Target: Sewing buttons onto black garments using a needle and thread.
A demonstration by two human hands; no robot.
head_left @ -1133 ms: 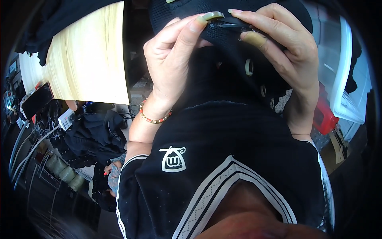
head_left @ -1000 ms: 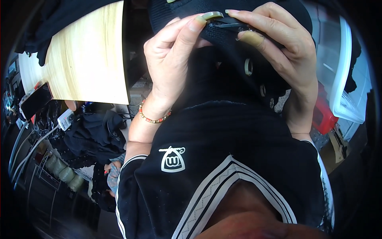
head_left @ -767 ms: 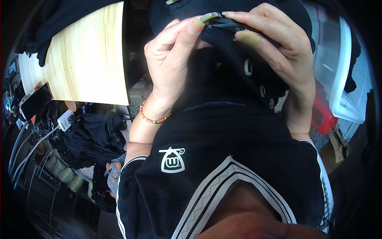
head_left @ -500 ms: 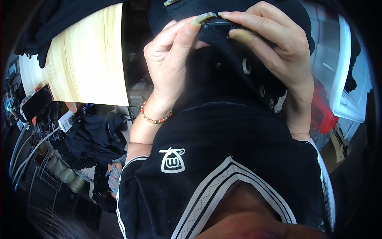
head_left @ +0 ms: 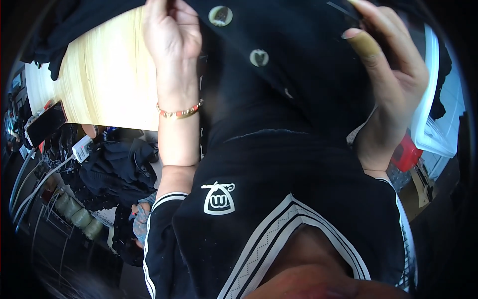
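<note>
The black garment (head_left: 308, 42) looks soft, pinchable by its far button (head_left: 220, 16); the right hand (head_left: 398, 74) grips a thin tool (head_left: 339, 8) (left hand's (head_left: 174, 37) hold: unclear).

Right hand (head_left: 391, 62)'s got a thin metal blade (head_left: 339, 7) poking out over this black garment (head_left: 311, 55) with round buttons (head_left: 258, 58); left hand (head_left: 174, 32)'s beside the wooden tabletop (head_left: 114, 65), fingertips out of frame.

Top edge crops the left hand (head_left: 173, 37), its grip hidden; at the right hand (head_left: 398, 70), a slim tool (head_left: 339, 7), too blurred to identify!
</note>
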